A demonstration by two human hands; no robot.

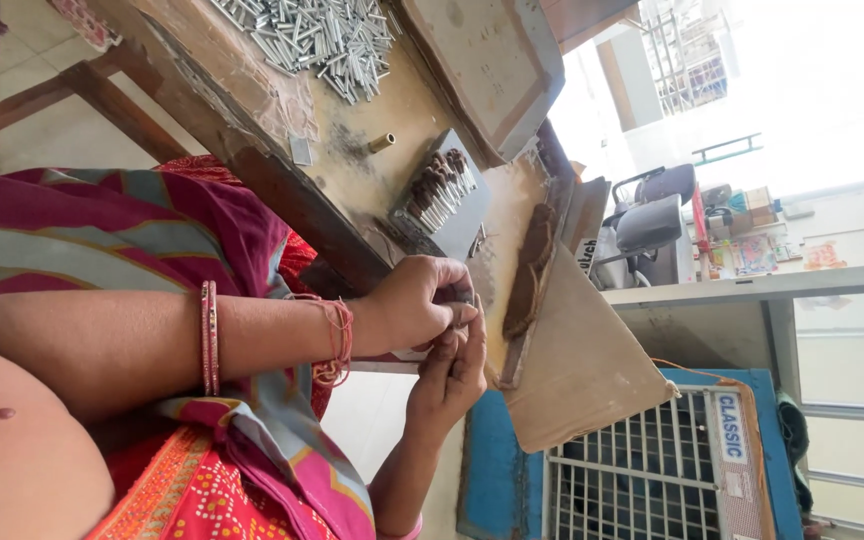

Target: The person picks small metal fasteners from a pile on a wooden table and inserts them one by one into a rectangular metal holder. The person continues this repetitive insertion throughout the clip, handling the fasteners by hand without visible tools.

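Item: one small metal tube (462,312), pinched between my left hand (414,302) and right hand (452,372) just near the brown paste (530,272), handy for filling. Filled tubes sat in a grey tray (467,225) beyond; loose tubes (317,35) heaped far left on the bench (347,165).

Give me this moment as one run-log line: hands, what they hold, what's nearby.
left hand: pinching small metal tube | right hand: fingertips on same tube | nearby: tray of filled tubes, brown paste strip, loose tube pile | surface: wooden bench

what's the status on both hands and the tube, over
Left hand and right hand pinched together on a small metal tube. Brown paste beside them on the board. Filled tubes racked behind. Nothing in the way.
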